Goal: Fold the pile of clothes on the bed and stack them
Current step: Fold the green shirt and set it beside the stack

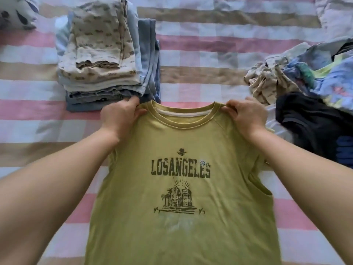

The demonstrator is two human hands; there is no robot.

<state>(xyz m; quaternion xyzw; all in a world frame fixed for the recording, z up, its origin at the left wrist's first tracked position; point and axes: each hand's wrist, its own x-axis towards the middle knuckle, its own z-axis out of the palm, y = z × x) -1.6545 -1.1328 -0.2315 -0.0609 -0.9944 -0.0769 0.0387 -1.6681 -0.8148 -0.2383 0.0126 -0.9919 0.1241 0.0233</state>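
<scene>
Head view: olive-green T-shirt (181, 188) spread front-up in the middle of the bed, long axis running near to far, neckline at the far end, hem off the near edge of frame; the "LOS ANGELES" print reads upright from the near side. Left hand (119, 117) pinches the shirt's left shoulder beside the collar, fingers curled on the cloth; right hand (246, 116) pinches the right shoulder the same way. Both forearms reach in from the near corners. Far left, just beyond the left hand, a stack of folded clothes (101, 54), cream printed pieces on top, blue and denim pieces under and beside. Right side, an unfolded pile of clothes (309, 77), with a dark garment (309, 123) at its near edge, close to the right hand. The bedsheet (200, 54) is checked in pink, tan, white and pale blue. A leaf-print pillow (17, 12) lies at the far left corner.
</scene>
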